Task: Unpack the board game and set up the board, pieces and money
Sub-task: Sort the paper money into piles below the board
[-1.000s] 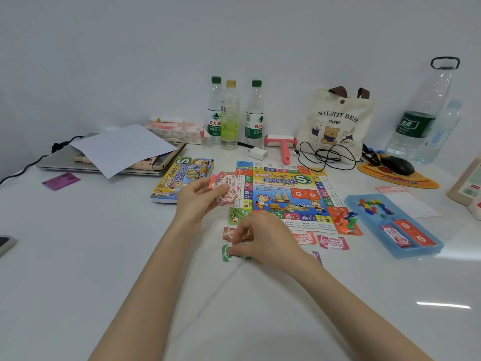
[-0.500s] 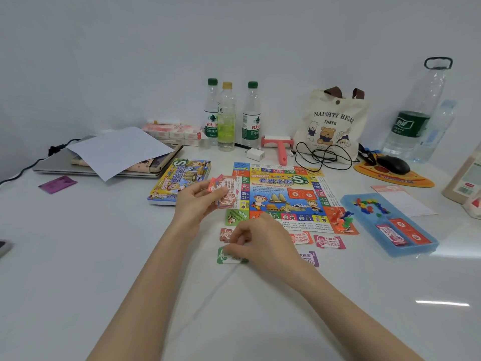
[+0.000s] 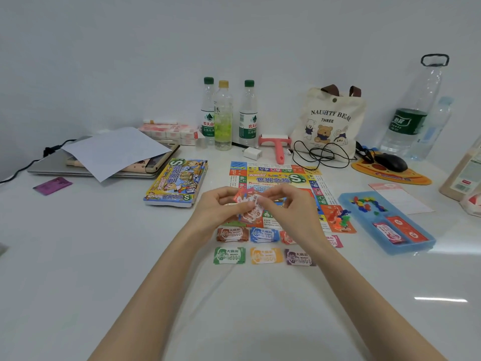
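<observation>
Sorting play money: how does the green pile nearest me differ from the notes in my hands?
The green pile lies flat on the table, untouched; the held notes are raised over the board, pinched by the left hand and right hand. The green pile is stacked neatly; the held notes are fanned and tilted. The green pile prints green, the held notes red. Both look like play money.

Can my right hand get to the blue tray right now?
Probably yes: the blue tray lies right of the right hand, only the flat board between. But that hand pinches the red notes with the left hand.
</observation>
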The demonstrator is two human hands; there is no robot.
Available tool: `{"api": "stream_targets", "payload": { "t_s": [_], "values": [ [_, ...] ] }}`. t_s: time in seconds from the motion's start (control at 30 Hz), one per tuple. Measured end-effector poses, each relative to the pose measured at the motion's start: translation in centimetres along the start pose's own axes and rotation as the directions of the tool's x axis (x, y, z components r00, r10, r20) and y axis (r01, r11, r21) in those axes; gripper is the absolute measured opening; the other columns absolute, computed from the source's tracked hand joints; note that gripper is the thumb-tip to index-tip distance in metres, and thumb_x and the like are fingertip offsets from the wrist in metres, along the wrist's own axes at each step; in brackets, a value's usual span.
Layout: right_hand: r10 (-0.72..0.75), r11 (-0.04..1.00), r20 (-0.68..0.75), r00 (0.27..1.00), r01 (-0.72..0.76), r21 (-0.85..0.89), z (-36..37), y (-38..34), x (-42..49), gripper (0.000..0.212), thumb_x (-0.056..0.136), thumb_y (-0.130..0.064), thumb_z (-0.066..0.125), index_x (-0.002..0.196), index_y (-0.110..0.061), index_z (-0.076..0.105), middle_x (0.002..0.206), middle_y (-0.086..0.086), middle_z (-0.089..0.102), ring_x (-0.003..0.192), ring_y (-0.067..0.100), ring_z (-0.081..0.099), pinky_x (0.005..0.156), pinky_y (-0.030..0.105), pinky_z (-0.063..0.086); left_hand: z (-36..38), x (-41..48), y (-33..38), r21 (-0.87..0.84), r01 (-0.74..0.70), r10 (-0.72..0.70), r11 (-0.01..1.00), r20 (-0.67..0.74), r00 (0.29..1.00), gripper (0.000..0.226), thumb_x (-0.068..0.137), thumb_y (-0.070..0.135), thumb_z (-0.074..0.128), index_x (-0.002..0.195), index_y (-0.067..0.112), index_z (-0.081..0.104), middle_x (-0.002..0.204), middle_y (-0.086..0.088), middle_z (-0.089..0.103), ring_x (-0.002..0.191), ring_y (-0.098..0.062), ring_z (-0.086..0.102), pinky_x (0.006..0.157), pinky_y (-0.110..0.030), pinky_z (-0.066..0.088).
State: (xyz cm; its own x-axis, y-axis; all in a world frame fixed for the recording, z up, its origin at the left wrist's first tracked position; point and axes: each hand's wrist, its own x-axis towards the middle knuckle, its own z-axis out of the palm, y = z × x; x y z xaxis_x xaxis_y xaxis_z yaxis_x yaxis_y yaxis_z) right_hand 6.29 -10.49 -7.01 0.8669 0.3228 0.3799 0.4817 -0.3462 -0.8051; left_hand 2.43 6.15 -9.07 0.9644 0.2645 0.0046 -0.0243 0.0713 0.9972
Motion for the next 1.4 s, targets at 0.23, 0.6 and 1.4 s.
{"api": "stream_targets", "payload": {
  "t_s": [0.23, 0.6, 1.4],
  "values": [
    [0.134, 0.981, 0.054, 0.989, -0.141, 0.135, -1.2, 1.0, 0.3, 0.003, 0.081, -0.030, 0.076, 0.082, -0.027, 0.075, 0.077, -0.010, 0.073, 0.076, -0.002, 0.067, 0.076, 0.020, 0.051, 0.7, -0.2, 0.0, -0.029, 0.021, -0.020, 0.999, 0.029, 0.999, 0.046, 0.064, 0.015, 0.082, 0.106, 0.005, 0.067, 0.095, -0.012, 0.074, 0.083, -0.025, 0.072, 0.074, -0.037, 0.060],
    [0.329, 0.877, 0.154, 0.932, -0.362, 0.316, -2.4, 1.5, -0.2, 0.010, 0.089, -0.033, 0.066, 0.085, -0.031, 0.074, 0.077, -0.025, 0.070, 0.081, -0.011, 0.059, 0.071, 0.015, 0.039, 1.3, -0.2, -0.3, -0.024, 0.028, -0.028, 0.999, 0.015, 0.999, 0.047, 0.064, 0.013, 0.082, 0.107, 0.005, 0.066, 0.098, -0.013, 0.074, 0.086, -0.028, 0.072, 0.077, -0.044, 0.059],
    [0.276, 0.958, 0.273, 0.922, -0.286, -0.003, -0.2, 1.9, 1.2, 0.002, 0.080, -0.020, 0.076, 0.081, -0.022, 0.076, 0.080, -0.008, 0.075, 0.086, 0.001, 0.068, 0.080, 0.019, 0.051, -2.7, 1.2, -0.2, -0.206, -0.069, -0.008, 0.976, -0.355, 0.935, 0.037, 0.077, 0.005, 0.076, 0.112, 0.005, 0.065, 0.098, -0.008, 0.073, 0.078, -0.013, 0.071, 0.071, -0.024, 0.059]
  ]
}}
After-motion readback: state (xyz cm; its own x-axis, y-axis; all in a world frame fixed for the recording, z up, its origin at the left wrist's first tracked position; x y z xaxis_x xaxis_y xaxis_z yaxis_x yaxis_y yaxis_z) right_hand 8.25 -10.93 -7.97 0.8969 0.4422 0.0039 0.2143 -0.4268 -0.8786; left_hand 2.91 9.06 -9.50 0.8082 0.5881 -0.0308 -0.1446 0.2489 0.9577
